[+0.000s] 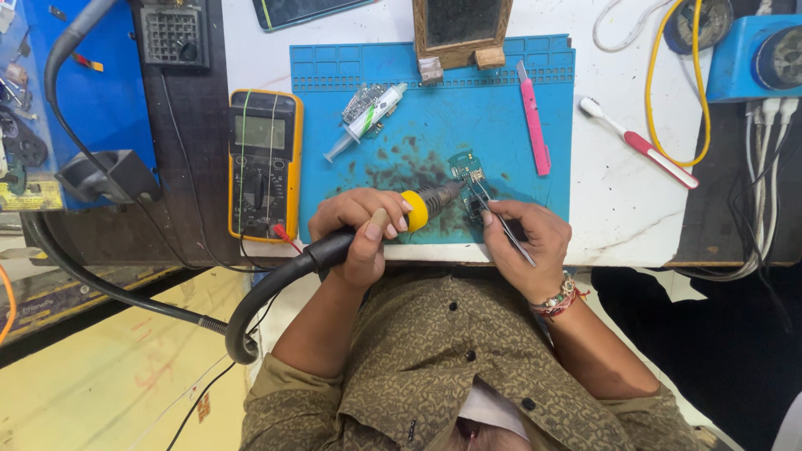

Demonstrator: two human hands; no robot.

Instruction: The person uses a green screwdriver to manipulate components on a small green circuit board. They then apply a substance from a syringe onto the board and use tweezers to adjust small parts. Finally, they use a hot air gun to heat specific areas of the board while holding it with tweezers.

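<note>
My left hand [361,227] grips the black handle of a hot-air tool [418,209] with a yellow collar, its nozzle aimed right at a small green circuit board [466,167]. That board lies on a stained blue work mat [501,108]. My right hand [522,238] holds thin metal tweezers [494,215] whose tips reach up to the board's lower edge. A thick black hose [276,288] runs from the tool down to the left.
A yellow multimeter [264,163] sits left of the mat. On the mat lie a syringe [366,121] over another small board and a pink tool [533,125]. A toothbrush [639,142] and yellow cable [652,92] lie to the right; a wooden-framed stand [461,29] is behind.
</note>
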